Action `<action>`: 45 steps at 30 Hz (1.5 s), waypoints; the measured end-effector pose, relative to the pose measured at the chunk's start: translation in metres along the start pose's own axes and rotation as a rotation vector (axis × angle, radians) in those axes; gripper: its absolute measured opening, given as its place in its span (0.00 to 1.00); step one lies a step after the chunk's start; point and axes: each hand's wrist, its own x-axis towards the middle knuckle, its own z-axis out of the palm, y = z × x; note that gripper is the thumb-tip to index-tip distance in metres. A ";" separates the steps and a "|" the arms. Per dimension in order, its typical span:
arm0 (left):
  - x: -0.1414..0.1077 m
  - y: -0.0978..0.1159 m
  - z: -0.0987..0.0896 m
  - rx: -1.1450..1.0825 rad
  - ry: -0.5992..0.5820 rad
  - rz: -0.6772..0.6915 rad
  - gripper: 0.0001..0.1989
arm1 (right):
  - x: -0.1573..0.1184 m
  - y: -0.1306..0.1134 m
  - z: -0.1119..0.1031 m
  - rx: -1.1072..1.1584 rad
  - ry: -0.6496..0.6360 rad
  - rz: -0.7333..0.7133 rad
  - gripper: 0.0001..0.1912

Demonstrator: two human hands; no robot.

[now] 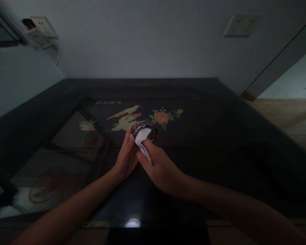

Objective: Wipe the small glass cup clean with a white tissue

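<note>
Pale wall sockets (243,25) — and a dark, glossy tabletop (214,136) below.

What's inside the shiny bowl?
A white cloth sits in the mouth of the bowl, held by the right hand. Cloth and hand cover much of the inside, and the rest is dark; whether anything else is in there can't be seen.

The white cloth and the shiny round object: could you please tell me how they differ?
The white cloth looks matte; the shiny round object is dark and reflective. The cloth hangs in a soft fold, while the object looks rigid. The right hand holds the cloth; the left hand holds the object. Both are held.
</note>
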 end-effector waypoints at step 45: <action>0.002 -0.004 0.000 -0.081 -0.109 -0.035 0.21 | 0.000 0.017 0.016 0.636 0.261 0.226 0.16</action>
